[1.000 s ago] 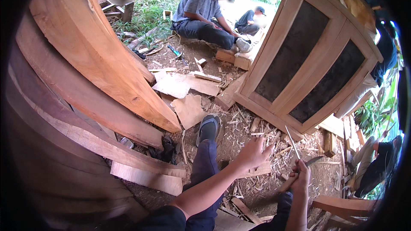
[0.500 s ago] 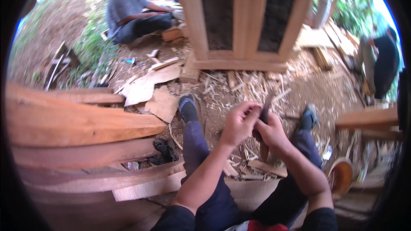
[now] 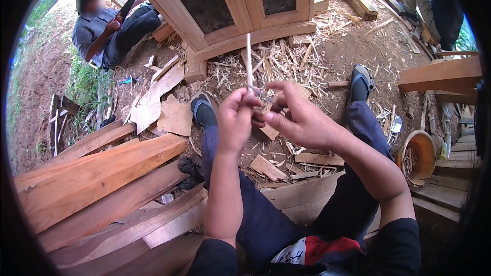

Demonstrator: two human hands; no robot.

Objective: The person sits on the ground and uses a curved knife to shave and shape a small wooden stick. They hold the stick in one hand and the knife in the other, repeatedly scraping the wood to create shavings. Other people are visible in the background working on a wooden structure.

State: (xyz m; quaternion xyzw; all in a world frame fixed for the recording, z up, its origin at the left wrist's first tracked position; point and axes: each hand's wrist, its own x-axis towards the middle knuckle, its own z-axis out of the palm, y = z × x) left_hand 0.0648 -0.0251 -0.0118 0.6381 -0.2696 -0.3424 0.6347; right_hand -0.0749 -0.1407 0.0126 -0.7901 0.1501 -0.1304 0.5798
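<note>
My left hand [image 3: 238, 120] is closed, its fingertips pinching the lower end of a thin pale wooden strip [image 3: 249, 64] that points away from me. Close on its right, my right hand [image 3: 307, 122] has its fingers bent and its index finger raised. The right thumb reaches toward the left fingertips. A small grey piece [image 3: 259, 92] shows between the two hands, but its kind is unclear. The right fingers partly hide whatever they grip. Both hands are over the ground between my knees.
A panelled wooden frame [image 3: 225, 43] stands ahead, with wood shavings [image 3: 276, 61] before it. Planks [image 3: 102, 174] are stacked at left, and a tan bowl [image 3: 418, 153] lies tipped at right. One person [image 3: 105, 30] sits at far left; another [image 3: 445, 10] is at far right.
My hands have shifted left and upward in the view, which has turned. The dark flat piece between them no longer shows; a pale strip does. The seated person's arm is now raised.
</note>
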